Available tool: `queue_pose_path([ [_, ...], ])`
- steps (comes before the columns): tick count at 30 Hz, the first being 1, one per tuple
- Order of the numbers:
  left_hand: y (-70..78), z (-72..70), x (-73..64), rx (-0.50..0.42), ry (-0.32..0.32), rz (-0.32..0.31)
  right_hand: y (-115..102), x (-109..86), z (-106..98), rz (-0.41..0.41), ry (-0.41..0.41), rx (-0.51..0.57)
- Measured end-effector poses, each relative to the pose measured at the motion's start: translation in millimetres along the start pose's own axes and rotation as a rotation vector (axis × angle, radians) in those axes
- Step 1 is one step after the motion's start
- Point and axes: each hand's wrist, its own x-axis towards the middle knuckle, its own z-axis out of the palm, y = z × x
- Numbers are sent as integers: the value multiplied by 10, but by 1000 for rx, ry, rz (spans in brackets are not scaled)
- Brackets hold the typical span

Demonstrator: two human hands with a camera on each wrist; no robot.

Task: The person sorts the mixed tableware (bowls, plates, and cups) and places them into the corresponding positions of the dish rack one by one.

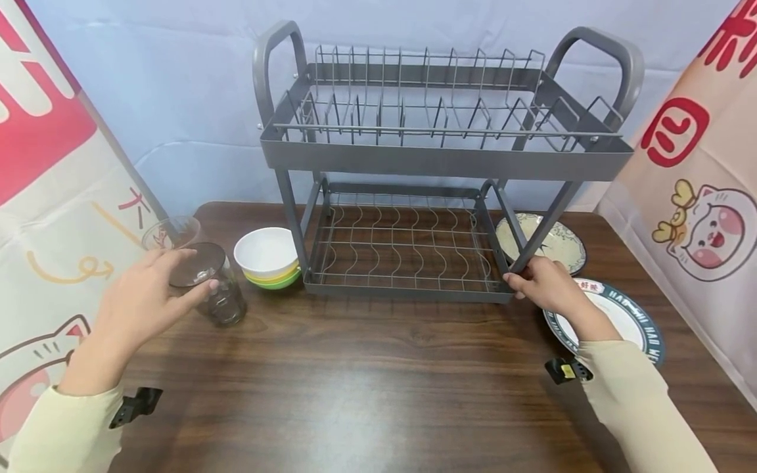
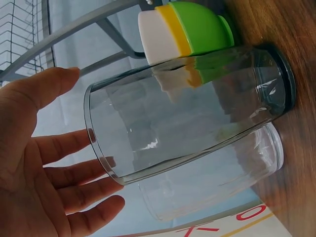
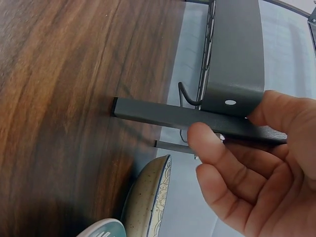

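At the left, a tall dark-tinted glass point(image 1: 223, 295) stands on the table. My left hand point(image 1: 140, 299) is around its rim, fingers loosely spread behind it. In the left wrist view the thumb point(image 2: 54, 84) is apart from the glass, and the fingers point(image 2: 74, 173) are right at the rim. A grey two-tier dish rack point(image 1: 378, 289) stands in the middle, both wire tiers bare. My right hand point(image 1: 547, 286) grips its front right leg point(image 3: 158, 113) near the lower tier, thumb and fingers on either side.
Beside the tinted glass are a clear glass point(image 1: 177, 230) and stacked white, yellow and green bowls point(image 1: 269, 256). To the right of the rack lie a patterned beige dish point(image 1: 562, 240) and a green-rimmed white plate point(image 1: 635, 315). Printed cloths hang around the wooden table point(image 1: 331, 387).
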Motion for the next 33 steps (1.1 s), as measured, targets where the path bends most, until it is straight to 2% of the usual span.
queue_pose_path([
  [7,-23,2,-36,-20,-16,-30,-5,14,-3,15,-23,6],
  [12,-72,1,-64,-64,-48,-88,-6,16,-7,18,-33,9],
  [17,-115,42,-71,-130,-45,-107,-11,20,-8,16,-20,-1],
  [22,-138,103,-87,-191,-69,-191,-14,24,1,19,-8,2],
  [27,-179,139,-110,-200,-112,-280,-22,35,11,28,-21,13],
  [30,-189,158,-102,-228,-122,-312,-24,32,9,39,-23,11],
  [33,-196,190,-83,-306,-115,-314,-24,25,10,42,-19,12],
])
